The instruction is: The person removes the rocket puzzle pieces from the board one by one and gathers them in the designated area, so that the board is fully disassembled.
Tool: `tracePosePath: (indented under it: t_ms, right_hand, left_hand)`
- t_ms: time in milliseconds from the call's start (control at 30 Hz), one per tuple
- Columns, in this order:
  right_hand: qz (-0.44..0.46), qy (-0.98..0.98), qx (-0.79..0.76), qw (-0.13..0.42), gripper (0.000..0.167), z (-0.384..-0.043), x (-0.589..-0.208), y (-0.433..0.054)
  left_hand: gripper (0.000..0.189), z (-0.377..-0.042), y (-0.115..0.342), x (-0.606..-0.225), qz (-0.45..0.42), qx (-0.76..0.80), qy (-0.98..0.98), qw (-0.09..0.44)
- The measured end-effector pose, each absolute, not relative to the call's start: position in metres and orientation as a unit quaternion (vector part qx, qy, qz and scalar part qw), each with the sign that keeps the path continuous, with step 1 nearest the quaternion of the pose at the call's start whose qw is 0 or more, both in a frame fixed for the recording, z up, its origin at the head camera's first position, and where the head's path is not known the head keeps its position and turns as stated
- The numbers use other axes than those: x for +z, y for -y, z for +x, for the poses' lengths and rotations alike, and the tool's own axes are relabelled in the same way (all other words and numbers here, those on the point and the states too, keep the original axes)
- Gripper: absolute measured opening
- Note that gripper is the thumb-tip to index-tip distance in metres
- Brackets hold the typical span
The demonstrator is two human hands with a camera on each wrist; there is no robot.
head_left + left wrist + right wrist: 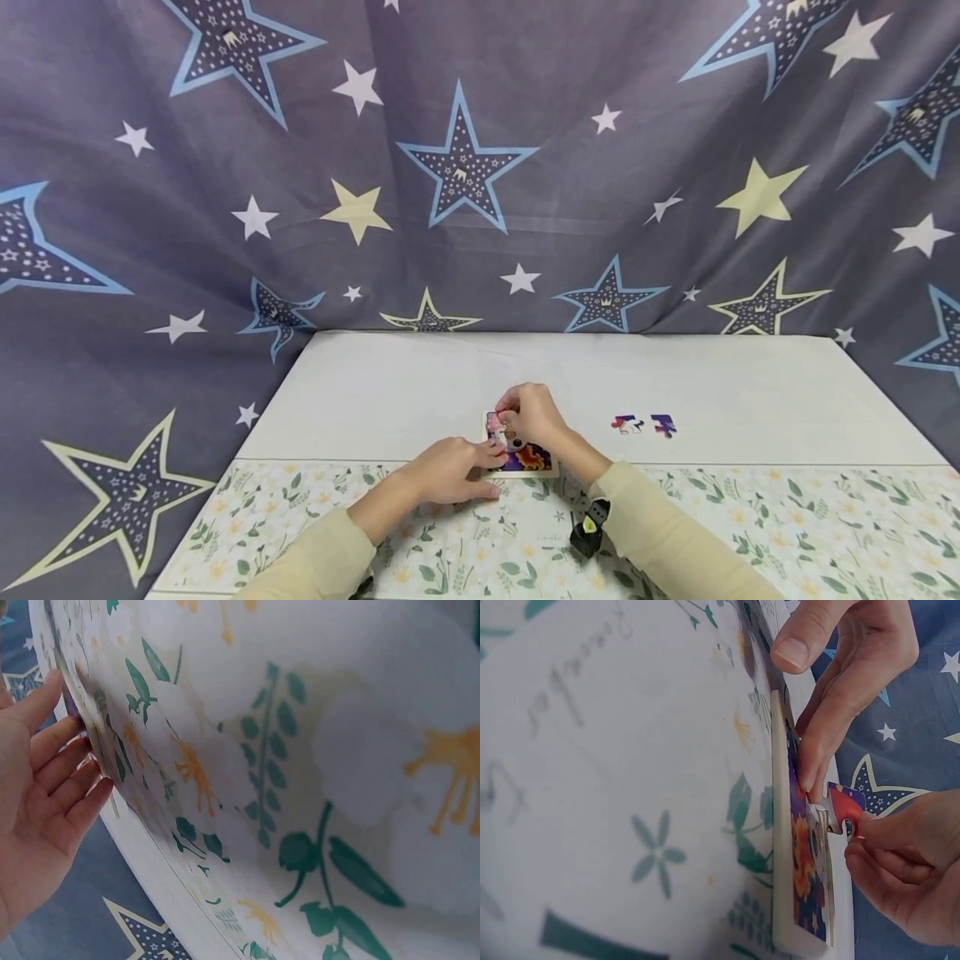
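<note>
A jigsaw puzzle in a pale tray lies on the table before me, with purple and orange printing. My left hand rests at its left side, fingers extended, fingertips touching the puzzle's surface. In the right wrist view, the left hand appears above the tray's edge. Between thumb and fingers, my right hand pinches a red and purple puzzle piece, tilted up over the printed surface near the left fingertips. The left wrist view shows the left hand at the tray; the right hand is hidden there.
Two loose puzzle pieces lie right of the tray: one red, white and purple, one mostly purple. A floral cloth covers the near part of the white table. Behind hangs a starry curtain.
</note>
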State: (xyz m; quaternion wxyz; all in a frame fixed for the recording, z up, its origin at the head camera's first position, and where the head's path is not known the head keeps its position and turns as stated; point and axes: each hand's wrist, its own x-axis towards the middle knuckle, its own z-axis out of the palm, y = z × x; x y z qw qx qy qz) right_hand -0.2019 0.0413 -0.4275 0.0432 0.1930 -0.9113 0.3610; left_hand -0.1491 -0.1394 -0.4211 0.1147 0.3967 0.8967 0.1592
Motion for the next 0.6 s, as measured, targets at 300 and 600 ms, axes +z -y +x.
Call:
tracePosePath:
  t_ms: [300, 600]
  right_hand:
    - [0.177, 0.908, 0.377, 0.038, 0.009, -0.2003, -0.4251, -0.0412]
    - [0.175, 0.903, 0.389, 0.045, 0.010, -0.1977, -0.4247, -0.0447]
  left_hand:
    - [0.049, -0.1487, 0.1389, -0.4214, 0.392, 0.153, -0.900, 0.114]
    - [0.049, -0.1488, 0.1384, -0.4210, 0.390, 0.152, -0.901, 0.118]
